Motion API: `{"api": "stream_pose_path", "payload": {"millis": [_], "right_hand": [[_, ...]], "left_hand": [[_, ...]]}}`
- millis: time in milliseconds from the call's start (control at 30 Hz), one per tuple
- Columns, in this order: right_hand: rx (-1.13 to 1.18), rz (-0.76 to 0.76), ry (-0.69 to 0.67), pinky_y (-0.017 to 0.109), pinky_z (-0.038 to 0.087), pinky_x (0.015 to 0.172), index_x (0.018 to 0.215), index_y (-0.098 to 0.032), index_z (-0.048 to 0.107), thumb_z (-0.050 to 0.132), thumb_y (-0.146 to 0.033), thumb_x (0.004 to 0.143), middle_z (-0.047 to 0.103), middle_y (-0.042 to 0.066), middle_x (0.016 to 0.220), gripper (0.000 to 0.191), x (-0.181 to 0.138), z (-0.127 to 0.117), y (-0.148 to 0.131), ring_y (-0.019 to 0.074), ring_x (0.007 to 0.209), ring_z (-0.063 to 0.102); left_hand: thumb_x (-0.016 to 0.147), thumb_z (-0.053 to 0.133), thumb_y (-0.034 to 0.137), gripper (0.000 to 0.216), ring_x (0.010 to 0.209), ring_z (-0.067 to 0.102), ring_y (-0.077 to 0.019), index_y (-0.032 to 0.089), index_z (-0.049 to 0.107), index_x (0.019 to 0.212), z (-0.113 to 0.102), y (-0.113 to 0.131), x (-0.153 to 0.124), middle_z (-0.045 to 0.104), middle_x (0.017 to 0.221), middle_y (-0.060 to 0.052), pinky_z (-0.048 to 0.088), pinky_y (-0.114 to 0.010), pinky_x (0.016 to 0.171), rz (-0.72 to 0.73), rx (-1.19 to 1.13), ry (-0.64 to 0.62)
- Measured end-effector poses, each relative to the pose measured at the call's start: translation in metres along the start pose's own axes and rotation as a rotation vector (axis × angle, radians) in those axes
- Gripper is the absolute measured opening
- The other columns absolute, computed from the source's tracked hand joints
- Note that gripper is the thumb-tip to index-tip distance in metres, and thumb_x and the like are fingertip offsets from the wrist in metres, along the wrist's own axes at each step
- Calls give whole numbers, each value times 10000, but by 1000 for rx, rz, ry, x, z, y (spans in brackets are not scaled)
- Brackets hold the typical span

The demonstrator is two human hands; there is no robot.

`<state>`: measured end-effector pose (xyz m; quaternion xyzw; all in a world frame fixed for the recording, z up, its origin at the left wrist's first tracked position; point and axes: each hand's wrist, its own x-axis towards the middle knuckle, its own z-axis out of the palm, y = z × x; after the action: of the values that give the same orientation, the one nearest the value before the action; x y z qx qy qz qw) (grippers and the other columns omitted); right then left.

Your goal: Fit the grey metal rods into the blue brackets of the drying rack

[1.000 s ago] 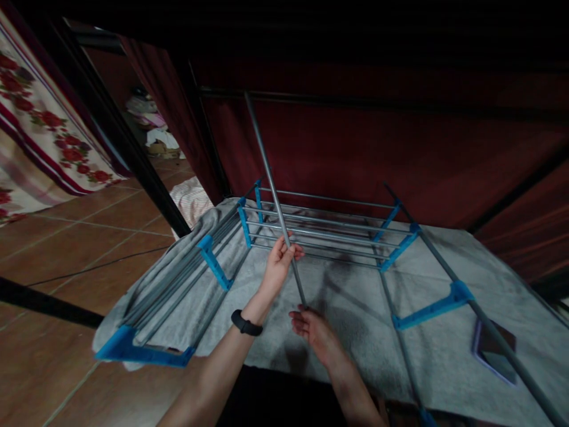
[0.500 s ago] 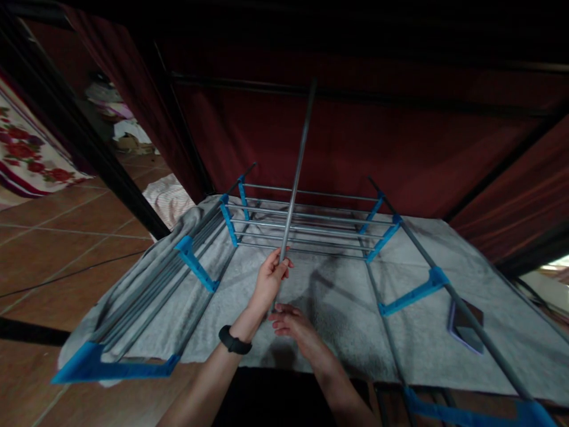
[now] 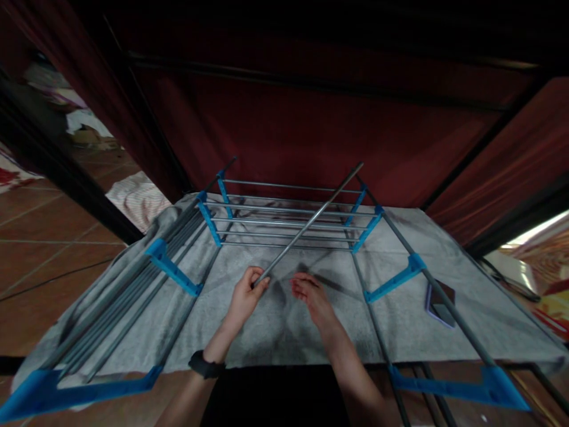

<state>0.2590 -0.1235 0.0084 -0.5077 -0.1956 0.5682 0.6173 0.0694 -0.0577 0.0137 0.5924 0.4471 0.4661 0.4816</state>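
Note:
My left hand [image 3: 249, 290], with a black band on its wrist, grips the near end of a long grey metal tube [image 3: 306, 226]. The tube slants up and away to the right, its far end near the right upright of a partly built rack [image 3: 288, 223] of grey tubes and blue plastic brackets. To the right of the tube's near end, my right hand [image 3: 310, 290] is apart from it, fingers loosely bent and holding nothing. A nearer blue bracket [image 3: 393, 277] on the right upright has no crossbars attached. Several loose tubes [image 3: 133, 302] lie along the left side.
A grey blanket [image 3: 284, 341] covers the surface under the rack. A phone [image 3: 441, 303] lies by the right upright. Dark red curtain [image 3: 284, 130] and dark metal frame bars close off the back. Tiled floor [image 3: 53, 267] shows at the left, with a cable across it.
The tube has tipped down from steep to a slant toward the right, over the crossbars. My left hand has moved left and slid to its near end; my right hand has moved away from the tube.

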Motion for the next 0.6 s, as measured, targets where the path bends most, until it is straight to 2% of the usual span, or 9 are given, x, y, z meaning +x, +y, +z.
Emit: {"api": "stream_pose_path", "payload": {"millis": [233, 600], "right_hand": [[84, -51, 90, 370, 544, 859, 990, -223, 745, 791, -327, 692, 782, 47, 964, 319, 12, -13, -15, 199, 861, 694], [197, -138, 195, 372, 564, 868, 994, -245, 686, 810, -324, 649, 782, 26, 958, 375, 28, -45, -25, 189, 859, 695]], "left_hand": [[777, 775, 443, 207, 781, 673, -224, 263, 715, 858, -26, -19, -13, 726, 802, -13, 525, -309, 729, 37, 214, -66], [705, 809, 591, 348, 870, 747, -310, 289, 801, 879, -55, -46, -28, 810, 915, -65, 607, -424, 851, -20, 314, -47]]}}
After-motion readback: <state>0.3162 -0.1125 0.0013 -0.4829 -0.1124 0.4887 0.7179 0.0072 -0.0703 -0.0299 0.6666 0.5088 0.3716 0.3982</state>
